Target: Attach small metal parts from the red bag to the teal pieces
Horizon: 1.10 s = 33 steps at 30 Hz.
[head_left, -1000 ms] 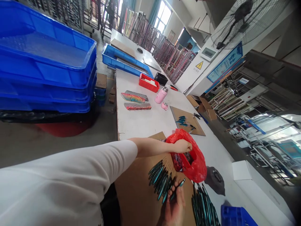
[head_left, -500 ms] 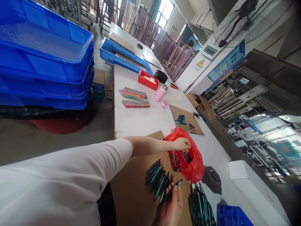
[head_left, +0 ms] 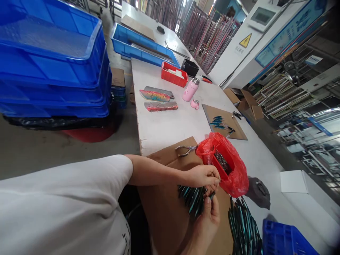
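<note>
Head camera, and it's the white table dominating, its near edge running down at 9 o'clock from the hands, a broad stretch of its top giving room at 11. Next, the brown cardboard sheet, reaching that near edge, plain surface showing at 7. Big red bag at 1 o'clock, mouth gaping, just beyond the fingers! Larger pile of dark slim pieces fanned at 4; smaller pile at 8, just below the left wrist. Left hand: fingers curled in, close to the thumb, and I can't tell whether they have hold of anything. Right hand, just below it, pinches tight. Pliers at 11, one end against the bag. Smallest, the dark teal piece sits in that right-hand pinch, beneath the left fingertips.
</note>
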Tool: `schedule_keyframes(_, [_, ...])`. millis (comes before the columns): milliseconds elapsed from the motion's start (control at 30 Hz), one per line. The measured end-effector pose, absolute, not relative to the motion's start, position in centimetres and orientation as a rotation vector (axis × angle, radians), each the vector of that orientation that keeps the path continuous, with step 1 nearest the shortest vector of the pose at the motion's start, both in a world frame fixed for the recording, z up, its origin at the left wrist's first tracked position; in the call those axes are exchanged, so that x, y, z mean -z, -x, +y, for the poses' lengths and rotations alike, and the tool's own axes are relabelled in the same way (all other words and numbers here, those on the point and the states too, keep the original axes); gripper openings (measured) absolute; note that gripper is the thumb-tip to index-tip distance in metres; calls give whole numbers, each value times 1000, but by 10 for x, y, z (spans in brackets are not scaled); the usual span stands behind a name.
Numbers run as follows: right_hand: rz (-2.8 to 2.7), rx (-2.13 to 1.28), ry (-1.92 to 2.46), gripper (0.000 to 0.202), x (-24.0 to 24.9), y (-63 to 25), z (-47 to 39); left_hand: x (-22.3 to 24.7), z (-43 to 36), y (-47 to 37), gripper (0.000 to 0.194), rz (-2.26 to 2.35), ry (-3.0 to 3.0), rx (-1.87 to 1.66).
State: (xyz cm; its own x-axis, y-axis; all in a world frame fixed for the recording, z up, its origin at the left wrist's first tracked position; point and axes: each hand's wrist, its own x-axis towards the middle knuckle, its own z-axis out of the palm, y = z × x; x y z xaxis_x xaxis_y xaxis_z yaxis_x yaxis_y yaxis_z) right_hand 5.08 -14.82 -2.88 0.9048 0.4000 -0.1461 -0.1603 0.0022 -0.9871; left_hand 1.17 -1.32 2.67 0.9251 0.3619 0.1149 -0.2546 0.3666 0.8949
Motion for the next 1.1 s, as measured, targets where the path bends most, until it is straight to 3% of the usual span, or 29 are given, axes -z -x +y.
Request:
schedule_keyframes(533, [-252,-388,1470,28,20,-44,-140,-20,-8,-9,12,68,-1235,-424])
schedule_keyframes(1100, [-196,-424,1505,35,17,-42,-140,-16,-7,-8,11,55,-1264,-419])
